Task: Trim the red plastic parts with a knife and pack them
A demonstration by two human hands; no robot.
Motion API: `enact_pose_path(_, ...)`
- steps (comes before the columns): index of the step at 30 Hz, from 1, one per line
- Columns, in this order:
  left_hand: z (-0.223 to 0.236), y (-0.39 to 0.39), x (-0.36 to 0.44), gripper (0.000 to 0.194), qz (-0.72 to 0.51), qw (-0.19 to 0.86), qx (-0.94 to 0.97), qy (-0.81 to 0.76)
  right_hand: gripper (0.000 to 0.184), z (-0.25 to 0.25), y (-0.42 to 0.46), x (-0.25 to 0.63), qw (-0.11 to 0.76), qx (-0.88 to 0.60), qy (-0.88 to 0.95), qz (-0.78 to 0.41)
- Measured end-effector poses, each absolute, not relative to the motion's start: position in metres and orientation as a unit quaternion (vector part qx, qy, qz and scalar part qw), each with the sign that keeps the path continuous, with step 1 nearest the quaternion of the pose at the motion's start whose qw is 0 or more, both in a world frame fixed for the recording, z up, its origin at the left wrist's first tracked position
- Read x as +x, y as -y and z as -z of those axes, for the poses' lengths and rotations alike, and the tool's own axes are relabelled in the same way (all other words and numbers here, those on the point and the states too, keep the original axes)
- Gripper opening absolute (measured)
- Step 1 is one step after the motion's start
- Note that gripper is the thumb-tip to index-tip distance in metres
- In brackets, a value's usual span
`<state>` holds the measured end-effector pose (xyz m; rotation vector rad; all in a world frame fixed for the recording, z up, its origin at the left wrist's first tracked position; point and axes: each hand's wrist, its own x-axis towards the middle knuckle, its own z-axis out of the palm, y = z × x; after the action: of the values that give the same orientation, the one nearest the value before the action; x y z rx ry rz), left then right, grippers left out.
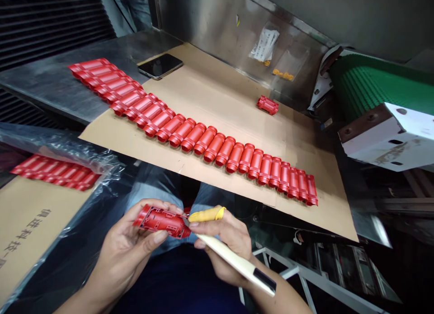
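My left hand (132, 246) is closed round a red plastic housing (164, 221), its open inner side with ribs and slots facing up. A knife (233, 260) with a cream handle and a dark butt end is gripped in my right hand (225, 239). Its blade end meets the right end of the housing, close to my fingertips. Over one finger of the right hand sits a yellow finger cot (207, 214). Beyond both hands, a long curved row of similar red housings (195, 137) lies side by side on a cardboard sheet (217, 97).
One separate red housing (267, 105) lies at the back right. A phone (160, 66) rests at the back left. Plastic bags (265, 44) hang on the metal back wall. A green conveyor belt (383, 83) stands at right. More housings sit in a lined carton (30, 223) at left.
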<state>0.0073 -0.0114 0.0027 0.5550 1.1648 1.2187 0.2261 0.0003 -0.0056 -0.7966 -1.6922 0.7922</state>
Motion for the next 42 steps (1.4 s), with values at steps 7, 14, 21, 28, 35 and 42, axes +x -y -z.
enact_pose_path(7, 0.022, 0.011, -0.008, 0.035, -0.543, 0.648, 0.256, -0.470, 0.022, 0.005, 0.003, 0.225, 0.533, -0.336, 0.700, -0.337)
enact_pose_path(14, 0.026, 0.010, -0.014, 0.032, -0.523, 0.661, 0.276, -0.463, 0.017, 0.008, -0.005, 0.230, 0.511, -0.331, 0.703, -0.367)
enact_pose_path(21, 0.030, 0.008, -0.015, 0.049, -0.506, 0.664, 0.240, -0.496, 0.016, 0.003, -0.023, 0.247, 0.388, -0.251, 0.859, -0.220)
enact_pose_path(28, 0.029, 0.007, -0.018, 0.063, -0.443, 0.711, 0.259, -0.480, 0.016, 0.013, -0.023, 0.242, 0.456, -0.309, 0.727, -0.410)
enact_pose_path(35, 0.009, 0.007, -0.001, 0.074, -0.462, 0.660, 0.273, -0.526, 0.024, -0.001, -0.029, 0.241, 0.459, -0.360, 0.590, -0.558)
enact_pose_path(42, 0.010, 0.009, -0.003, 0.077, -0.447, 0.655, 0.292, -0.535, 0.013, -0.008, -0.030, 0.240, 0.458, -0.374, 0.663, -0.458)
